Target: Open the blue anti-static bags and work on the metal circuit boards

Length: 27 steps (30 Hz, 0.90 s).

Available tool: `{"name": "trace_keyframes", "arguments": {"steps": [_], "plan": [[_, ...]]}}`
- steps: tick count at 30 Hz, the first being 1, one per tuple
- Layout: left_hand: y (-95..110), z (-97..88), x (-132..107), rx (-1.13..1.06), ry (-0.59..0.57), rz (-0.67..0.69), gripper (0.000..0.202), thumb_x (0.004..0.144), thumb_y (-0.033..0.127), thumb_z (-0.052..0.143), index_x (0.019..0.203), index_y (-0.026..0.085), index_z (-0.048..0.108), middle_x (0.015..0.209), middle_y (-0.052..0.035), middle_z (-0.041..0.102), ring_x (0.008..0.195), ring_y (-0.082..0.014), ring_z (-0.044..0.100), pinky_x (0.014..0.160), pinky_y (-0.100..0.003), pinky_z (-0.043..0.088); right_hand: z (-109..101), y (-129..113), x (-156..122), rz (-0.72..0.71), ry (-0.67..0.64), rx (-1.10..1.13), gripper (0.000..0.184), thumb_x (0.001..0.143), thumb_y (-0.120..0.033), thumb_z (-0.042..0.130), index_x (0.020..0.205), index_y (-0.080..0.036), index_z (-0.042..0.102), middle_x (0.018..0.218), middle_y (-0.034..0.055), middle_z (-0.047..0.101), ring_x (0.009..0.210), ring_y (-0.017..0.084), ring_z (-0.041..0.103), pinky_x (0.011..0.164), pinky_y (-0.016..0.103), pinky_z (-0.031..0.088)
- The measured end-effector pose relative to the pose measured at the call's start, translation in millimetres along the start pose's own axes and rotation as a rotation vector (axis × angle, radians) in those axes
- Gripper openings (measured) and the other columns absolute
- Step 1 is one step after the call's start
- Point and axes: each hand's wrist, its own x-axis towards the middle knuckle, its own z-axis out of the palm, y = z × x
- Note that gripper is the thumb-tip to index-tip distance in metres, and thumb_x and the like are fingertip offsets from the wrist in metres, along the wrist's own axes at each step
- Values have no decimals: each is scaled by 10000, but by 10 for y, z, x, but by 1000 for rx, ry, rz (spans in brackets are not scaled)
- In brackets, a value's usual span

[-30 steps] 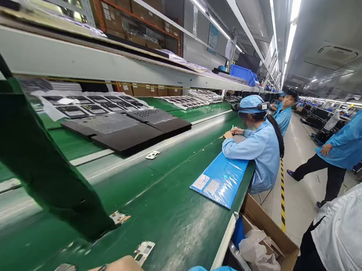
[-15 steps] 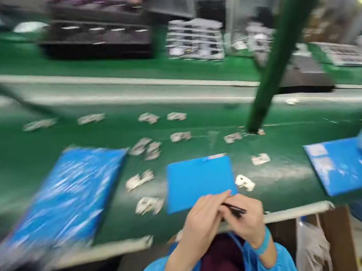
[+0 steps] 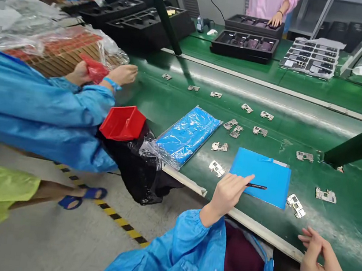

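My left hand is closed around slim black tweezers, with the index finger stretched forward. The tweezers' end sticks out to the right above a blue mat; their other end is hidden in the hand. My right hand is at the table's front edge, fingers apart and loosely bent, with nothing visible in it. Nearest to it lies a small metallic circuit board, just off the mat's right corner. A second board lies farther right, and another rests left of the mat.
A plastic-wrapped blue pack lies left, beside a red bin. Several more boards are scattered behind. A green post rises at right. At left, a co-worker's hands hold something red. Black trays stand across the table.
The view has swung left, bringing the co-worker and red bin into sight. My right hand has let go of the tweezers and moved right, away from my left hand, which now holds them.
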Motion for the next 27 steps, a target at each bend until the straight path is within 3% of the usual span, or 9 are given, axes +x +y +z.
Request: {"name": "trace_keyframes", "arguments": {"steps": [3,5,7,19,27], "plan": [[-62,65,27,75,-23,-3,395,1132,179,481,1465,227,688,1044,-64,824,1062,-237,746,936,-415,593,16,215,10,205,106,60,413,1124,-500,633,994,-155,820,871,108,798,686,264,764,674,383,624],[-53,105,37,96,-11,16,387,1127,177,499,1448,251,703,1089,-53,836,1273,-266,707,1125,-498,549,41,302,22,274,123,104,439,1103,-533,657,1011,-136,819,885,123,796,683,265,763,652,376,619],[-38,145,33,95,5,40,390,1128,167,492,1443,256,704,1069,-39,842,1316,-258,698,1193,-518,515,62,343,26,293,123,124,440,1092,-536,666,1019,-132,822,888,123,795,685,263,764,649,370,613],[-136,414,-169,243,87,34,369,1111,152,550,1442,223,695,1113,-34,848,1189,-249,738,1170,-502,525,84,390,25,228,125,149,348,1081,-437,672,950,-148,814,856,112,792,684,271,765,687,378,611],[-152,483,-188,304,27,67,355,1110,125,540,1392,255,712,1124,-4,843,1185,-217,733,1158,-468,529,155,437,-14,180,191,55,412,1107,-475,639,921,-154,817,816,99,784,650,256,758,691,370,627]]}}
